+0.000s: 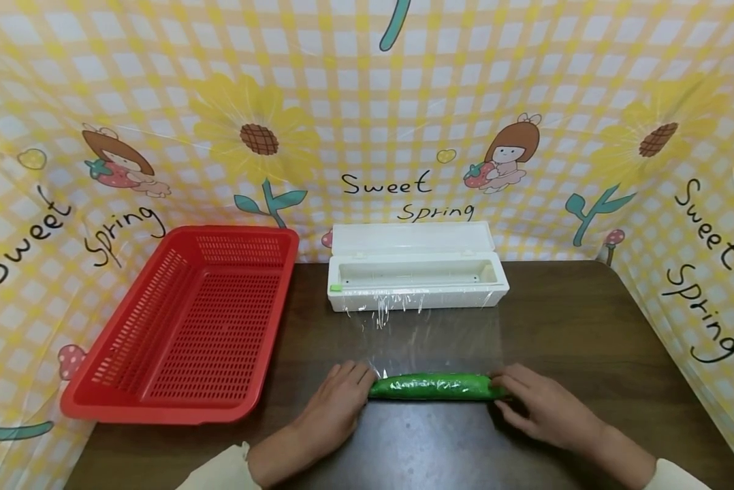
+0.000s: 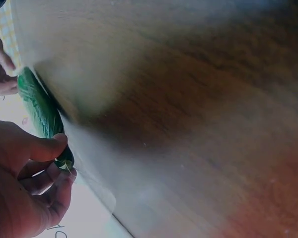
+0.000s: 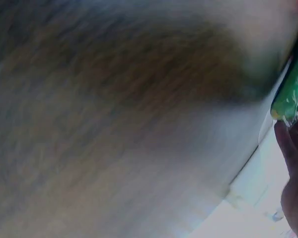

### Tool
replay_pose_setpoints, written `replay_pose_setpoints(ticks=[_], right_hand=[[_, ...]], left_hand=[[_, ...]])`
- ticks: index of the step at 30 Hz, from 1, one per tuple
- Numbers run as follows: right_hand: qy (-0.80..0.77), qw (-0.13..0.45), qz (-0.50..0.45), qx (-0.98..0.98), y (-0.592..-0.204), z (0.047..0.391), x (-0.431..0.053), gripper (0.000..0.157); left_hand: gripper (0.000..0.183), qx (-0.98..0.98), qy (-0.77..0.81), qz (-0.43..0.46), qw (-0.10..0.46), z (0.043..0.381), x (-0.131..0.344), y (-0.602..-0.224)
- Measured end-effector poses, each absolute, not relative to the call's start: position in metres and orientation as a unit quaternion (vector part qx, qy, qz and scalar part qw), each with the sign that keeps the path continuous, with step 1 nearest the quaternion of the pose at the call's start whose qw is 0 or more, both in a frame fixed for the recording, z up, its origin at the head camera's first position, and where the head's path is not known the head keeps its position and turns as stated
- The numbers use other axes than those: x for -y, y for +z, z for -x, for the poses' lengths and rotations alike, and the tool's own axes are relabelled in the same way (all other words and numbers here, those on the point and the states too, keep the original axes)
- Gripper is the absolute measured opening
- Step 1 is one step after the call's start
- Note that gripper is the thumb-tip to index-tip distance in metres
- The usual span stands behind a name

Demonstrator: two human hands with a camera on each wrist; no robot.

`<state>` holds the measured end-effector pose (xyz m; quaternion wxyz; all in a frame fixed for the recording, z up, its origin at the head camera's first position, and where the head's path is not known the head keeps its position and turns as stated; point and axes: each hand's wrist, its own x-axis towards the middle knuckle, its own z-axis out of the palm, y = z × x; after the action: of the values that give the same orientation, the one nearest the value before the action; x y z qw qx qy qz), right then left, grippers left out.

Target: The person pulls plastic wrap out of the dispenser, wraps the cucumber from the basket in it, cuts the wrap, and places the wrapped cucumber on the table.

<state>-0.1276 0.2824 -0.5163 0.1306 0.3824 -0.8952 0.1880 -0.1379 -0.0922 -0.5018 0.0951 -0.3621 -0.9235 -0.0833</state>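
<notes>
A green cucumber (image 1: 431, 386) lies crosswise near the front of the table, with clear plastic wrap round it. My left hand (image 1: 338, 401) grips its left end; in the left wrist view the thumb (image 2: 49, 148) presses on the cucumber's side and the fingers curl round the tip. At the right end, my right hand (image 1: 541, 405) holds the tip between thumb and fingers. A sheet of cling film (image 1: 428, 338) stretches from the cucumber back to a white wrap dispenser box (image 1: 419, 299), whose lid (image 1: 411, 238) stands raised.
A red plastic basket (image 1: 257, 340) with slotted walls stands on the left of the brown table (image 1: 594, 340). On the dispenser's front edge sits a small green slider (image 1: 336, 288). A yellow checked cloth (image 1: 367, 102) hangs around the back and sides.
</notes>
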Motion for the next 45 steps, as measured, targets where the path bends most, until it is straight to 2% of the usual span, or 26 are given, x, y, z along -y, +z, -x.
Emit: replay_pose_setpoints(ticks=[5, 10, 18, 23, 25, 30, 38, 45], right_hand=[[0.117, 0.18, -0.408, 0.887, -0.522, 0.124, -0.274, 0.038], [0.079, 0.187, -0.383, 0.901, -0.527, 0.121, -0.269, 0.037], [0.061, 0.207, -0.362, 0.907, -0.525, 0.123, -0.264, 0.042], [0.091, 0.218, -0.367, 0.9, -0.517, 0.126, -0.265, 0.033], [0.094, 0.209, -0.366, 0.902, -0.515, 0.127, -0.265, 0.037], [0.106, 0.175, -0.356, 0.912, -0.513, 0.131, -0.265, 0.047], [0.114, 0.104, -0.324, 0.933, -0.514, 0.134, -0.265, 0.048], [0.112, 0.09, -0.308, 0.941, -0.514, 0.135, -0.263, 0.063]], left_hand=[[0.037, 0.925, -0.073, 0.363, 0.087, 0.139, 0.093, -0.501], [0.04, 0.924, -0.06, 0.367, 0.088, 0.14, 0.093, -0.5], [0.033, 0.923, -0.053, 0.37, 0.087, 0.138, 0.092, -0.504], [0.037, 0.922, -0.054, 0.371, 0.091, 0.139, 0.091, -0.507], [0.041, 0.922, -0.053, 0.371, 0.094, 0.14, 0.091, -0.507], [0.037, 0.927, -0.066, 0.357, 0.095, 0.145, 0.09, -0.502], [0.038, 0.932, -0.098, 0.343, 0.064, 0.151, 0.09, -0.496], [0.033, 0.937, -0.13, 0.323, 0.033, 0.159, 0.091, -0.494]])
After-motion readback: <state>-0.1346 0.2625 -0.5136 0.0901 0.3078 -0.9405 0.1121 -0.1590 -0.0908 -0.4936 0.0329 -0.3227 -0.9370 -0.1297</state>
